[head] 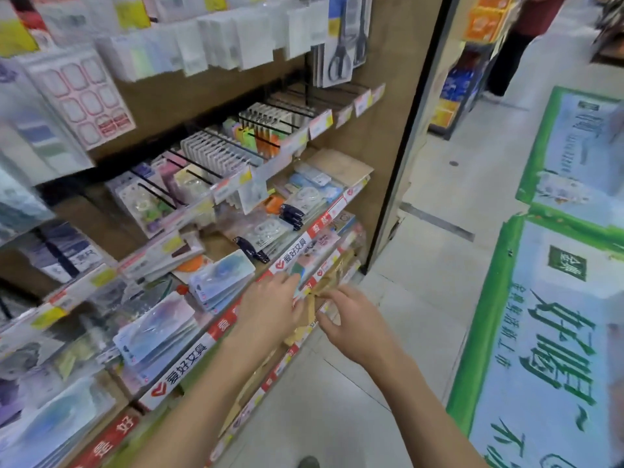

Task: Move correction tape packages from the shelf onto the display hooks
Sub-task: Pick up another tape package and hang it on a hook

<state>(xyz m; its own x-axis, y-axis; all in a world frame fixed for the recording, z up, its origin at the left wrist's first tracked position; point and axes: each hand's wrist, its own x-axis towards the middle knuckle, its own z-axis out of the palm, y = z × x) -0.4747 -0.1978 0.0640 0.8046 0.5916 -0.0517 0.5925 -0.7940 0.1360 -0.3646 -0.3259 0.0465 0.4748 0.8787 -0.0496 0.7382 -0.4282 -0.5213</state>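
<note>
Your fingers [290, 282] of the left hand [270, 305] lie straight against tan packages [332, 275] at the shelf [297, 246] edge; your right hand [351, 319] pinches one. They look light, thin, slippery; grip the card top. Hooks [202, 167] hang above.

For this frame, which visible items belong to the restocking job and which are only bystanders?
Job:
- correction tape packages stacked on the shelf
- display hooks above
- left hand
- right hand, holding a tan packet

Bystanders:
- scissors
- label sheet
- green floor poster
</note>
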